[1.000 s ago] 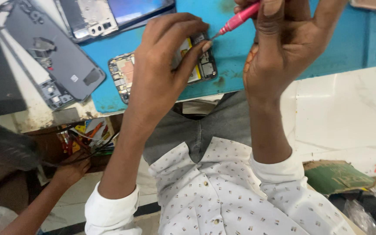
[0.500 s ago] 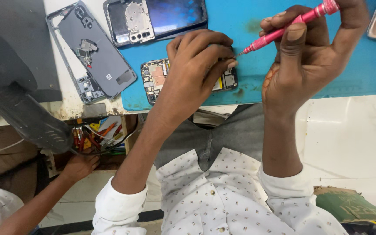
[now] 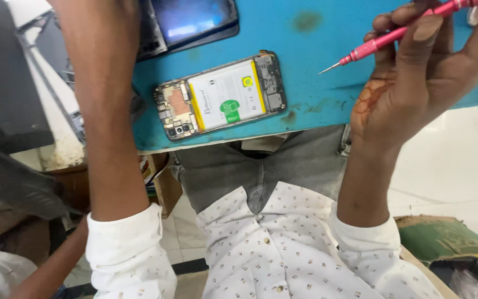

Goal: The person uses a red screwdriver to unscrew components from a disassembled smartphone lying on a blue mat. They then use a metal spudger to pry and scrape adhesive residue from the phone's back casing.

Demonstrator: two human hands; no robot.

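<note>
Head cam, looking down over lap + bench edge.

R hand (image 3: 416, 83): raised above the blue mat (image 3: 316, 44), fingers curled round a pink screwdriver (image 3: 399, 33). Thumb + forefinger pinch the shaft; metal tip points down-left, in the air, not touching anything. Tip is well apart from the phone.

L hand: out of frame at top. Only the L forearm (image 3: 106, 111) shows, running up from a white cuff past the mat's left edge. Can't tell if that hand is open or closed, or what it holds.

Opened phone (image 3: 221, 95): lies flat on the mat, near its front edge, btwn the two arms, back cover off. White battery w/ yellow + green stickers fills the middle; circuit boards exposed at both ends. Slightly tilted, right end higher in frame. Nothing touches it.

Nearby: a second phone w/ dark glossy screen (image 3: 195, 22) at the top of the mat, partly behind the L forearm. A grey phone frame (image 3: 56, 72) lies off the mat to the left on the pale bench top, mostly hidden.

Below: grey trousers, white dotted shirt. Another person's arm (image 3: 51, 266) shows bottom left, under the bench. Green board (image 3: 443, 238) on the floor at right.
</note>
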